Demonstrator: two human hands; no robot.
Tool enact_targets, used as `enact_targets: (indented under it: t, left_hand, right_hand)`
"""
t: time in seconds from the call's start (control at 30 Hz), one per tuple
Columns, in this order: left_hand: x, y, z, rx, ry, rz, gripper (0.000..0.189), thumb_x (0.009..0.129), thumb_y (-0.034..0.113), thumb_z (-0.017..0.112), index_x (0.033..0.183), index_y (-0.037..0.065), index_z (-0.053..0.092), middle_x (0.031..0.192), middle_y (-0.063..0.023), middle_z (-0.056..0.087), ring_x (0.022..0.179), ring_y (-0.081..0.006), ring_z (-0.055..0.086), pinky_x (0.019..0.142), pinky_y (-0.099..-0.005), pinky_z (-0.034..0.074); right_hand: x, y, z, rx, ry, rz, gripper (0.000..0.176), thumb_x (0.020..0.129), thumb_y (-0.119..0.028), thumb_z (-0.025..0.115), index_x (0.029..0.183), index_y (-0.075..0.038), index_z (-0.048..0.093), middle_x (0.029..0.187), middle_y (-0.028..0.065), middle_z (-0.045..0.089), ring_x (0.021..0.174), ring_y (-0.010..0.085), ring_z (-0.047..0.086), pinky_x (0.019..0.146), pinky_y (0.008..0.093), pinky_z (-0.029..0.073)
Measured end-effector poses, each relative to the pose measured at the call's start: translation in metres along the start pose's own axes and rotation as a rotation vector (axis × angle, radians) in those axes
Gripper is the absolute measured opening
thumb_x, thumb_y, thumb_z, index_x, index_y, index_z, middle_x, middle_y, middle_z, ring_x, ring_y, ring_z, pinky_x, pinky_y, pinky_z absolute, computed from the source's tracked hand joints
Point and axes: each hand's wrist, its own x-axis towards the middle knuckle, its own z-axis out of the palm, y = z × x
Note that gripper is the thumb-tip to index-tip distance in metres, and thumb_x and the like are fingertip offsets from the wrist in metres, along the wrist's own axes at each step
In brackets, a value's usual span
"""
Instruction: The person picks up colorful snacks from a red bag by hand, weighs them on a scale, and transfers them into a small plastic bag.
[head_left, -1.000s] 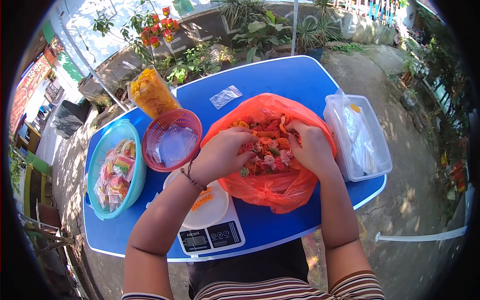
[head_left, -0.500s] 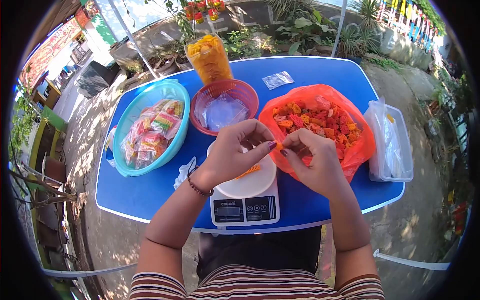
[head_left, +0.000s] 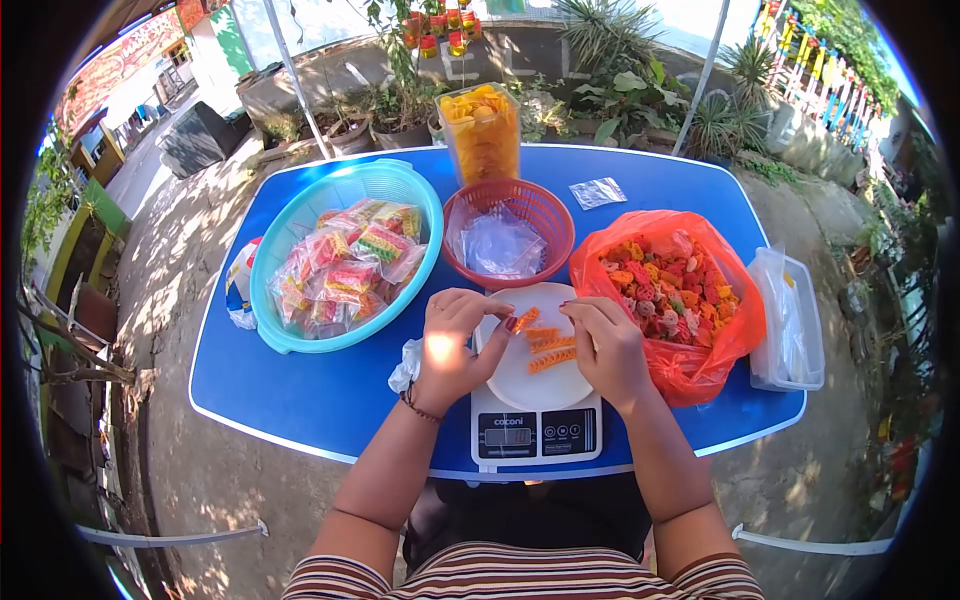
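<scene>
My left hand [head_left: 452, 345] is closed in a pinch on an orange twisted snack piece [head_left: 527, 320], over the left side of a round white scale plate [head_left: 515, 388]. My right hand [head_left: 610, 352] hovers over the plate's right side, thumb and forefinger slightly parted, with nothing visible between them. Several orange twisted snack pieces [head_left: 552, 358] lie on the plate between my hands. Beneath the plate is a white digital kitchen scale [head_left: 537, 452] with a lit display. Right of my right hand stands an open red plastic bag [head_left: 690, 372] full of red, orange and yellow snack pieces.
A turquoise basket [head_left: 428, 255] of filled packets stands left. Behind the scale are a red basket [head_left: 562, 245] of clear bags and a container of yellow pieces [head_left: 482, 135]. A clear plastic box [head_left: 808, 370] sits far right. Crumpled white plastic [head_left: 405, 366] lies beside my left wrist.
My hands have moved apart and the orange piece stays in my left fingers. The view has shifted, showing more of the scale plate. The scale's display now shows lit digits.
</scene>
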Motion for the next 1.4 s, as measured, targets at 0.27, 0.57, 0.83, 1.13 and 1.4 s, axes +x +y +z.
enact_targets:
  t: [0.27, 0.57, 0.83, 1.13, 1.4]
  left_hand:
    - [-0.003, 0.000, -0.007, 0.102, -0.060, -0.005, 0.027, 0.079, 0.006, 0.065, 0.105, 0.010, 0.073, 0.103, -0.0023, 0.073, 0.108, -0.0244, 0.062, 0.104, -0.0417, 0.036]
    - [-0.013, 0.005, -0.002, 0.048, -0.288, -0.017, 0.046, 0.084, 0.013, 0.059, 0.130, 0.018, 0.065, 0.119, -0.0009, 0.072, 0.129, -0.0238, 0.054, 0.117, -0.0581, 0.002]
    - [-0.014, 0.004, -0.002, 0.009, -0.302, 0.010, 0.052, 0.082, 0.012, 0.057, 0.133, 0.017, 0.064, 0.124, -0.0043, 0.069, 0.132, -0.0255, 0.052, 0.118, -0.0587, -0.001]
    - [-0.008, 0.001, -0.005, 0.020, -0.079, 0.014, 0.043, 0.083, 0.009, 0.055, 0.124, 0.013, 0.067, 0.126, -0.0053, 0.064, 0.123, -0.0245, 0.054, 0.113, -0.0490, 0.019]
    - [-0.008, -0.001, -0.005, 0.014, -0.052, -0.014, 0.040, 0.084, 0.008, 0.054, 0.121, 0.011, 0.067, 0.125, -0.0060, 0.063, 0.122, -0.0257, 0.053, 0.110, -0.0485, 0.024]
  right_hand:
    - [0.001, 0.004, -0.006, -0.131, -0.145, -0.122, 0.025, 0.077, 0.005, 0.061, 0.098, -0.002, 0.071, 0.105, 0.0106, 0.069, 0.098, 0.0302, 0.064, 0.086, 0.0410, 0.052]
    - [0.004, -0.006, -0.023, 0.060, -0.255, -0.078, 0.023, 0.071, 0.000, 0.067, 0.092, -0.007, 0.073, 0.109, 0.0088, 0.067, 0.096, 0.0279, 0.059, 0.085, 0.0385, 0.050]
    - [-0.002, -0.003, -0.008, 0.049, -0.224, -0.109, 0.018, 0.075, 0.003, 0.071, 0.090, -0.007, 0.072, 0.105, 0.0087, 0.066, 0.089, 0.0257, 0.058, 0.082, 0.0365, 0.049]
    - [0.040, -0.030, 0.006, 0.008, -0.171, -0.122, 0.026, 0.080, 0.009, 0.060, 0.101, -0.002, 0.071, 0.108, 0.0166, 0.069, 0.100, 0.0349, 0.065, 0.089, 0.0403, 0.052]
    - [0.131, 0.048, 0.071, -0.147, -0.838, 0.262, 0.035, 0.082, -0.006, 0.057, 0.112, -0.006, 0.075, 0.116, 0.0218, 0.070, 0.112, 0.0358, 0.066, 0.097, 0.0423, 0.051]
